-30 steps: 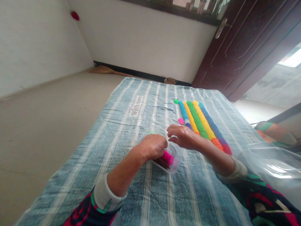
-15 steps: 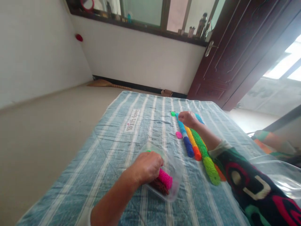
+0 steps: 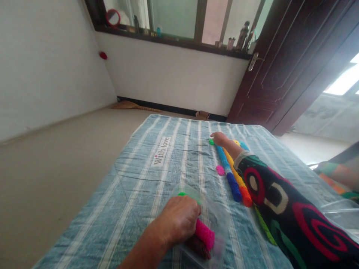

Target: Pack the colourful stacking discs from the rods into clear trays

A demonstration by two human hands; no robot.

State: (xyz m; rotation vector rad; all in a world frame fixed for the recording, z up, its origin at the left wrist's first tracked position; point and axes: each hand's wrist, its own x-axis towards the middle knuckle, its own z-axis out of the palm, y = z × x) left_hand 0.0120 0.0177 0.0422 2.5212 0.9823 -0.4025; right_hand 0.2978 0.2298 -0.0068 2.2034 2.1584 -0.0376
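My left hand [image 3: 179, 216] is closed over a clear plastic box [image 3: 221, 216]. Its fingers wrap round a pink textured rod [image 3: 205, 234] that sticks out below them. A dark brown piece [image 3: 198, 247] lies beside the rod, and a bit of green [image 3: 182, 194] shows behind the knuckles. Farther off, my right hand [image 3: 220, 139] reaches with a finger stretched out just over a small green disc [image 3: 211, 142]; its other fingers are partly hidden. Under that forearm run a blue rod [image 3: 224, 160] and a yellow-orange rod [image 3: 238, 178]. A pink disc [image 3: 220, 170] lies alone to their left.
A striped blue cloth [image 3: 134, 186] covers the table. At the right edge stands a clear container [image 3: 339, 213], with another person's arm [image 3: 342, 172] near it. A dark red door [image 3: 280, 56] and a windowsill with bottles [image 3: 242, 35] are behind.
My right hand has shifted slightly toward the green disc and stretched out a finger. Its sleeve now covers more of the green rods. The view has tilted a little upward.
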